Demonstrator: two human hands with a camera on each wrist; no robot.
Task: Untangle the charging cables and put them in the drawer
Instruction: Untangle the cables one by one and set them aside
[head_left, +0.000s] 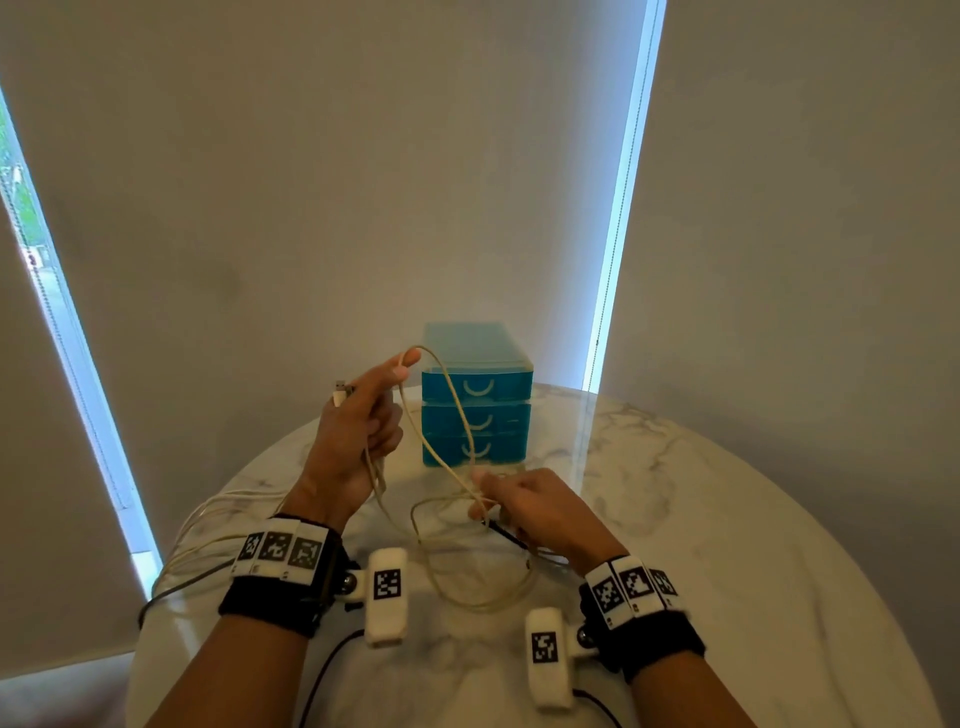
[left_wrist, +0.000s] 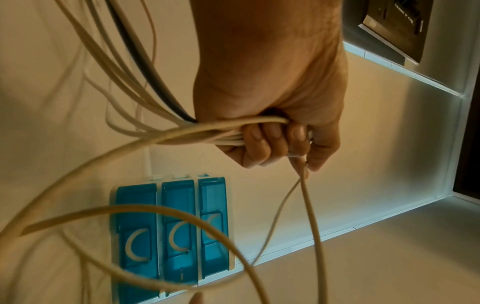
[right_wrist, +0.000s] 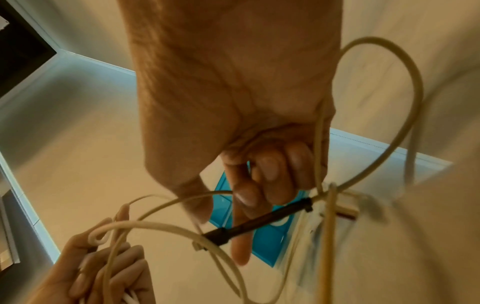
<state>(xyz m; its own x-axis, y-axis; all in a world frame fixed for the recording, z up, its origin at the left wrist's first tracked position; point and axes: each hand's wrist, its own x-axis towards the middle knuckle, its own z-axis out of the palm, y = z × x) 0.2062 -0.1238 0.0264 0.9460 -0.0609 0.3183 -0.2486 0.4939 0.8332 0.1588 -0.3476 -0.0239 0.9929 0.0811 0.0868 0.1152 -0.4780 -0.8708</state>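
My left hand (head_left: 363, 426) is raised above the table and grips a bundle of cream charging cables (head_left: 447, 431). One strand is looped over its outstretched index finger, and a USB plug (head_left: 340, 392) sticks out behind the knuckles. The left wrist view shows its fingers (left_wrist: 270, 144) curled round several cream strands and a black cable (left_wrist: 145, 61). My right hand (head_left: 519, 501) is low over the table and pinches the tangle. Its fingers (right_wrist: 259, 185) curl beside a cream strand and a black cable section (right_wrist: 259, 222). The blue drawer unit (head_left: 475, 395) stands behind, all three drawers closed.
The round marble table (head_left: 727, 519) carries a loose cream loop (head_left: 483, 603) between my wrists. More strands (head_left: 208, 519) trail over its left edge. Black wrist-camera leads (head_left: 322, 675) run toward me. Blinds and bright window strips stand behind the table.
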